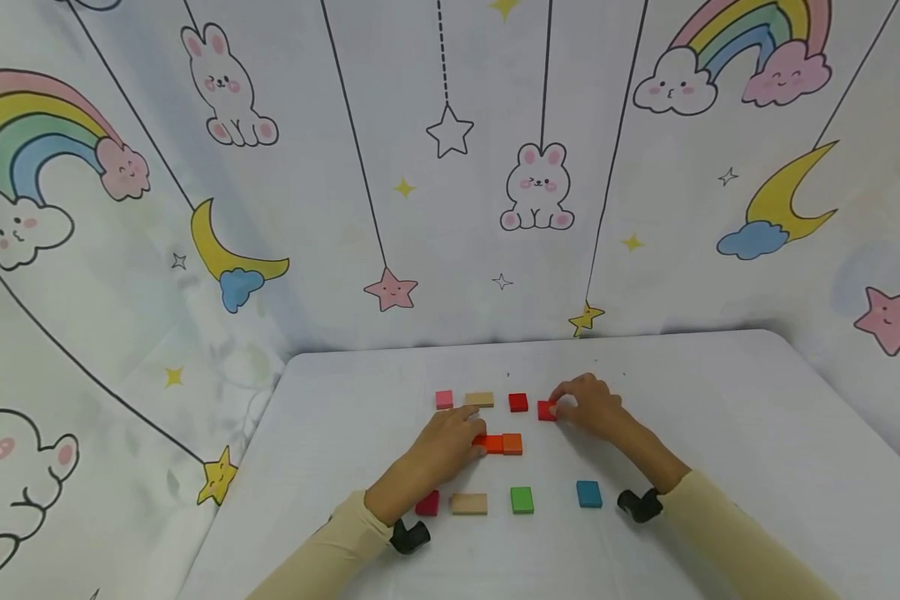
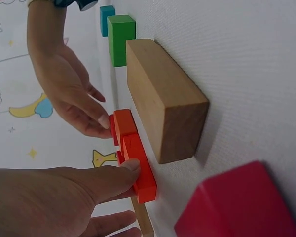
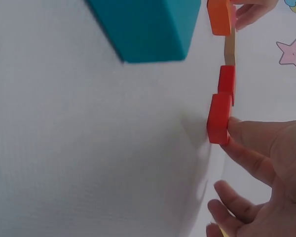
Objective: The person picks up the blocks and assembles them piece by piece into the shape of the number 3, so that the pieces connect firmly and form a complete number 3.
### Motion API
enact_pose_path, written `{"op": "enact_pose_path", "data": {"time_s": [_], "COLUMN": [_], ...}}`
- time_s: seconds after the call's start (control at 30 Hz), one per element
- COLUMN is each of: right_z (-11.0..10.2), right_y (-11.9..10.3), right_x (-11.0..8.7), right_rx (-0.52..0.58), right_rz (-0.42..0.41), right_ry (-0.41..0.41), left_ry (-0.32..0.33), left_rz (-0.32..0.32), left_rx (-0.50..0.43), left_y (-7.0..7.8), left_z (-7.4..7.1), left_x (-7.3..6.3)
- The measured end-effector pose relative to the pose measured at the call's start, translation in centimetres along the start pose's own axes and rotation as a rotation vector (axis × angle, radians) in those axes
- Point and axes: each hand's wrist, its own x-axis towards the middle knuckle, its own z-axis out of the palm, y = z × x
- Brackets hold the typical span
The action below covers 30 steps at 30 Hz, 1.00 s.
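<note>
My left hand (image 1: pixel 444 442) pinches a red-orange block (image 2: pixel 144 180) between thumb and index finger in the middle of the table. An orange block (image 1: pixel 512 444) sits end to end with it on the right. At the right end of the back row, my right hand (image 1: pixel 591 407) holds a small red block (image 3: pixel 219 118) by thumb and forefinger, its other fingers spread apart. Just left of it stands another red block (image 1: pixel 518 402). Farther left in that row are a wooden block (image 1: pixel 479 399) and a pink block (image 1: pixel 444 399).
Nearer the front lie a crimson block (image 1: pixel 427 503), partly behind the left wrist, a wooden block (image 1: pixel 469 504), a green block (image 1: pixel 522 500) and a blue block (image 1: pixel 588 494). A patterned curtain (image 1: pixel 307 183) hangs behind the white table (image 1: pixel 360 392).
</note>
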Motion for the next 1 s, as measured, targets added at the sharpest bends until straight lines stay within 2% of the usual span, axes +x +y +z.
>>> {"op": "enact_pose_path", "data": {"time_s": [0.2, 0.7, 1.0], "right_z": [0.5, 1.5, 2.2], "right_y": [-0.7, -2.9, -3.5], "right_x": [-0.2, -0.8, -0.8], "right_rx": [-0.002, -0.026, -0.012], "right_rz": [0.007, -0.024, -0.022], "right_ry": [-0.022, -0.013, -0.018], "left_ry": [0.001, 0.023, 0.008], "left_rz": [-0.003, 0.015, 0.008], "left_rx": [-0.002, 0.013, 0.009], "left_y": [0.0, -0.1, 0.0], "left_z": [-0.1, 0.0, -0.1], "left_x": [-0.1, -0.1, -0.1]}}
